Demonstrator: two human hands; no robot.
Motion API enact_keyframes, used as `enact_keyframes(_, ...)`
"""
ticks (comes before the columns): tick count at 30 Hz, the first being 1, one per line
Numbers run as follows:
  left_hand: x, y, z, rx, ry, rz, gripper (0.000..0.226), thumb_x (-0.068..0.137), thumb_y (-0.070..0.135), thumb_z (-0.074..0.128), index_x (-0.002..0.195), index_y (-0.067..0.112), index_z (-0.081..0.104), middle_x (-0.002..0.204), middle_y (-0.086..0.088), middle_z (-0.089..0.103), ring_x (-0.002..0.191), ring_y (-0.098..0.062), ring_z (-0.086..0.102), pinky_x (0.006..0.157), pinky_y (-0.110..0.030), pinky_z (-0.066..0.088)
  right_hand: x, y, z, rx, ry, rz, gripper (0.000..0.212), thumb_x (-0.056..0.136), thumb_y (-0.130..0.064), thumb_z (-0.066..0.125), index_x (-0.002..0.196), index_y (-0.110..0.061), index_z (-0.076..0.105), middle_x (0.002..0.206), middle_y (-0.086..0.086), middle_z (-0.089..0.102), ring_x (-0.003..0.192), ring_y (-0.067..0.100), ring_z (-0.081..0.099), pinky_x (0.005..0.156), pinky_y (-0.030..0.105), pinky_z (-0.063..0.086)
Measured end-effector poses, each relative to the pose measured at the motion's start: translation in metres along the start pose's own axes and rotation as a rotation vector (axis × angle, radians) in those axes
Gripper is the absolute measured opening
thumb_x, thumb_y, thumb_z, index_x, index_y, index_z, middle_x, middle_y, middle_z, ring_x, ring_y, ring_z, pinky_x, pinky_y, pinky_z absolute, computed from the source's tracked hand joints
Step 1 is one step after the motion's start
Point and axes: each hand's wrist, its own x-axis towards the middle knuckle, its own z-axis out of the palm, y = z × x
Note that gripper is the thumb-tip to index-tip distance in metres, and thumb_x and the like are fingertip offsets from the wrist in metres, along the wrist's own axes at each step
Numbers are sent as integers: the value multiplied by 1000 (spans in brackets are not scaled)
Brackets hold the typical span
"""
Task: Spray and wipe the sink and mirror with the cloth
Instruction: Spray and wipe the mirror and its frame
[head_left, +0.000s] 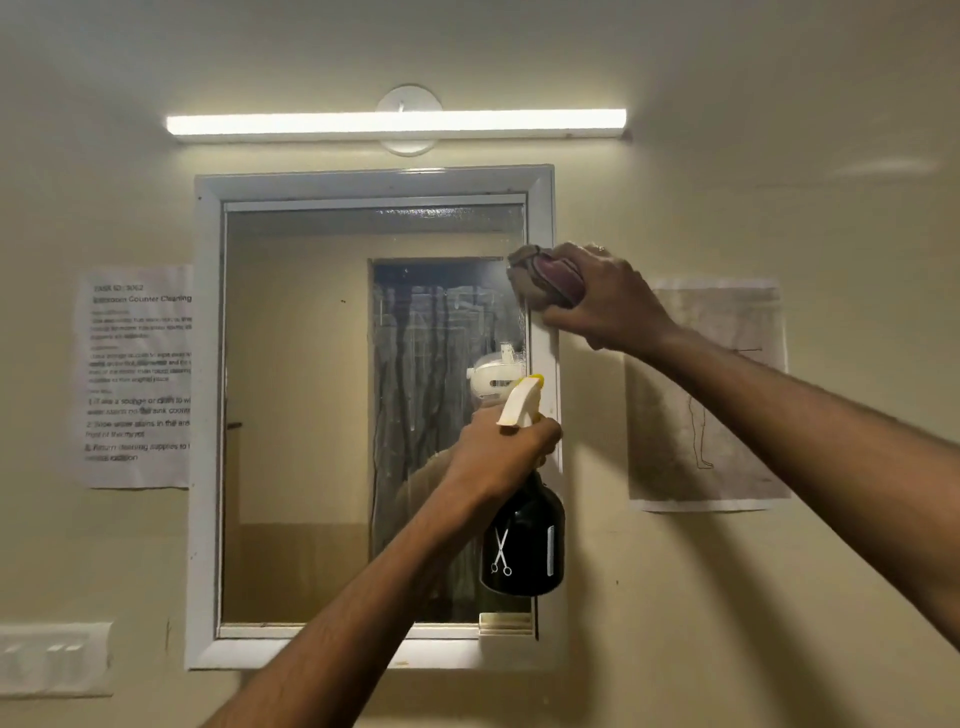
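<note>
A white-framed mirror (291, 415) hangs on the beige wall straight ahead, its right half streaked with wet spray. My right hand (597, 296) presses a bunched brown and maroon cloth (540, 278) against the mirror's upper right edge. Lower down, my left hand (498, 452) grips a black spray bottle (522, 540) with a white and yellow trigger head, held upright in front of the mirror's right side. The sink is out of view.
A lit tube light (395, 124) runs above the mirror. A printed instruction sheet (137, 374) is taped left of the mirror, and a paper with a line drawing (711, 395) right of it. A white switch panel (52, 660) sits at lower left.
</note>
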Motion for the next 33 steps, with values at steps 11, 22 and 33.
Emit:
enact_keyframes(11, -17, -18, 5, -163, -95, -119, 12, 84, 14, 60, 88, 3, 64, 82, -15, 64, 76, -21, 58, 74, -36, 49, -91, -16, 30, 40, -41, -31, 56, 70, -39, 75, 118, -20, 54, 98, 7, 57, 71, 14, 51, 61, 23, 46)
enact_keyframes(22, -35, -26, 18, -97, -76, -82, 17, 76, 28, 66, 69, 43, 69, 82, -13, 69, 77, -21, 62, 85, -48, 53, -9, -11, 5, -10, 49, 37, 55, 75, -40, 72, 123, -20, 55, 102, 12, 61, 77, 16, 50, 66, 26, 41)
enact_keyframes(33, -22, -38, 22, -37, -2, -84, 12, 87, 25, 58, 82, 16, 66, 82, -12, 72, 67, -12, 63, 58, -21, 50, 5, -2, 10, 13, 134, 51, 55, 75, -42, 69, 121, -17, 55, 105, 10, 60, 81, 16, 50, 69, 27, 42)
